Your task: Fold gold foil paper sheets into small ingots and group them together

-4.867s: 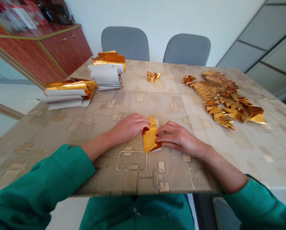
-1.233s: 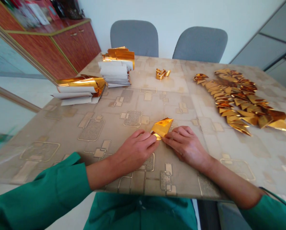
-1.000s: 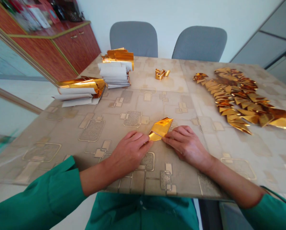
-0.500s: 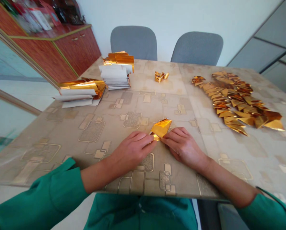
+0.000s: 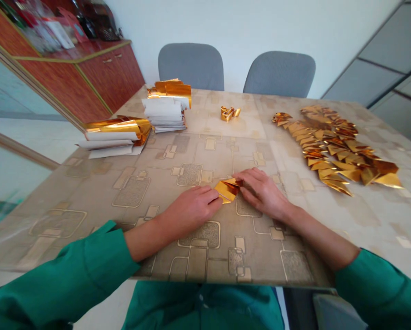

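A small folded piece of gold foil paper (image 5: 226,189) lies on the patterned table (image 5: 178,256) between my hands. My left hand (image 5: 191,208) rests palm down with its fingertips pressing the paper's left end. My right hand (image 5: 262,191) covers the paper's right part, fingers held together and pressed flat along its upper edge. Both arms wear green sleeves.
A long heap of several folded gold triangles (image 5: 332,146) lies at the right. Two stacks of gold and white sheets (image 5: 166,107) (image 5: 114,135) sit at the left. A small crumpled gold piece (image 5: 229,112) lies near the far edge. Two grey chairs (image 5: 191,66) stand behind; a wooden cabinet (image 5: 85,68) is at the left.
The raised pointed flap of the gold paper has been folded down flat. My right hand slid forward over the paper; my left hand stayed on its left end.
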Motion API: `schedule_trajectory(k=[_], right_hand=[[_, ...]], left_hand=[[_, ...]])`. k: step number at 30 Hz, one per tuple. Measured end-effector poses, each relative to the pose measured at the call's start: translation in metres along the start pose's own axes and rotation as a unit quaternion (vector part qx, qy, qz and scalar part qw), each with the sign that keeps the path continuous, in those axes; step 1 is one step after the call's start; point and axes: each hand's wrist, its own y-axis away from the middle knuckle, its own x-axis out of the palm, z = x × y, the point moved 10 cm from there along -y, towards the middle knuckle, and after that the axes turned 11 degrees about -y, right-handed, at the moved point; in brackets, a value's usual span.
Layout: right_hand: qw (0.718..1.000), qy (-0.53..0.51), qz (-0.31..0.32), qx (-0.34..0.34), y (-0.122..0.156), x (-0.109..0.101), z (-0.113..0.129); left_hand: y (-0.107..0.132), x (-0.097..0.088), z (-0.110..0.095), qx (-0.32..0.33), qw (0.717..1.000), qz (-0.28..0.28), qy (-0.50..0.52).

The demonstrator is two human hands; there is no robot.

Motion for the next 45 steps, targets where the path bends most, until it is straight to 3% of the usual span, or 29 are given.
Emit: schedule_trajectory(k=[7,13,17,24,29,33,37,45], right_hand=[[0.996,0.076,0.045,0.000,0.000,0.012,0.006],[0.994,0.062,0.082,-0.024,0.000,0.017,0.013],[0.995,0.051,0.077,-0.021,0.004,0.017,0.019],[0.997,0.019,0.032,0.067,-0.005,0.019,0.002],[0.990,0.011,0.013,0.140,-0.006,0.020,-0.016],[0.988,0.046,0.007,0.147,-0.006,0.016,-0.013],[0.983,0.056,0.013,0.172,-0.008,0.015,-0.011],[0.982,-0.036,0.013,0.184,-0.008,0.025,-0.013]], left_hand=[[0.004,0.004,0.010,-0.007,0.999,0.013,-0.033],[0.010,0.002,0.023,-0.067,0.997,0.000,-0.036],[0.016,0.003,0.024,-0.067,0.998,-0.013,-0.009],[0.017,0.006,0.025,-0.059,0.998,0.010,0.006],[0.015,0.008,0.037,-0.129,0.991,0.003,0.032],[0.014,0.009,0.037,-0.131,0.989,-0.018,0.061],[0.017,0.010,0.049,-0.181,0.978,-0.023,0.098],[0.016,0.013,0.055,-0.186,0.972,-0.013,0.146]])
